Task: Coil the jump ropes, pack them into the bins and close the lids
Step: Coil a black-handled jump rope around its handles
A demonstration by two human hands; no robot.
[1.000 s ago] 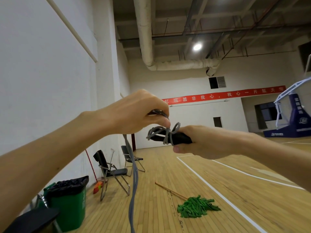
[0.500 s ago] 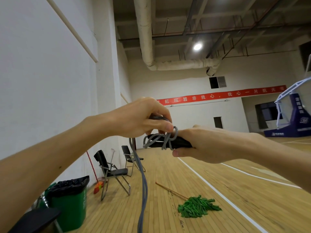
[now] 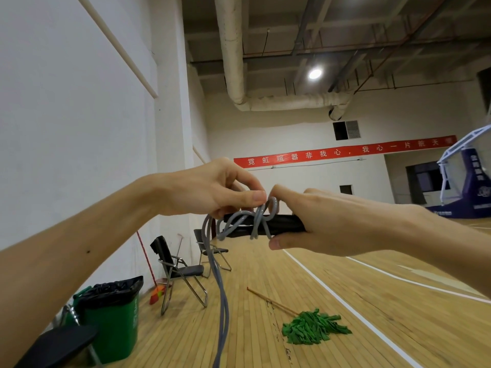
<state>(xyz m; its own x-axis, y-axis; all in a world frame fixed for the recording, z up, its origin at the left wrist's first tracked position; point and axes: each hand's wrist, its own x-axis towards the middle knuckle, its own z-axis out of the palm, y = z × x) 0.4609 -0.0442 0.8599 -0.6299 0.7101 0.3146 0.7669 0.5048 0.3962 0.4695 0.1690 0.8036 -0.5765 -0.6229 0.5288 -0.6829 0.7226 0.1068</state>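
Left hand [image 3: 212,189]: fingers curled, pinching a loop of grey plastic jump rope cord [image 3: 258,221], tail hanging down. Right hand [image 3: 332,221]: fingers wrapped round paired black handles [image 3: 284,225], held mid-air. Step: coiling. Next, likely: wind remaining slack, tuck end.

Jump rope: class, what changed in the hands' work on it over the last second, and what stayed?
The left hand dropped toward the right hand, drawing the grey cord down around the black handles; the hanging cord swung rightward. The right hand still grips the handles.
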